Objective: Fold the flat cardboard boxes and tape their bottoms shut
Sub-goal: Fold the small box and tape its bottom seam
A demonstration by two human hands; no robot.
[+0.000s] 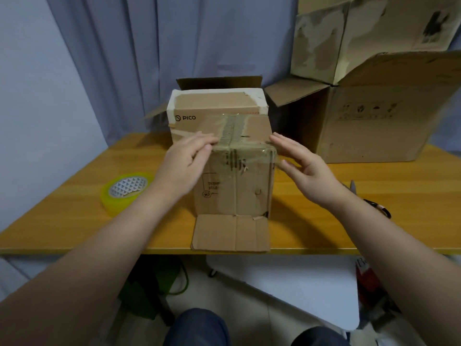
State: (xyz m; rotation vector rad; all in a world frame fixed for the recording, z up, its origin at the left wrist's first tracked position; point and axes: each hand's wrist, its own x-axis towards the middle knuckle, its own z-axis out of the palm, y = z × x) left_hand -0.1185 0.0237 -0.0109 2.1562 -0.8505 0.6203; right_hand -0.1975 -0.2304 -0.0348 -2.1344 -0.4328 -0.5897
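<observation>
A small brown cardboard box [237, 186] stands on the wooden table [74, 196], its taped bottom facing up and away, one flap lying flat toward me. My left hand [185, 162] rests on its upper left edge, fingers laid on the clear tape. My right hand [303, 168] is at the upper right corner with straight fingers touching the tape end there. Behind it stands a second box marked PICO [217, 108], with old tape across it and flaps open at the back.
A yellowish roll of clear tape [124, 193] lies on the table left of the box. Scissors [374, 203] lie at the right, partly behind my right forearm. Large worn cardboard boxes [374, 126] are stacked at the back right. A curtain hangs behind the table.
</observation>
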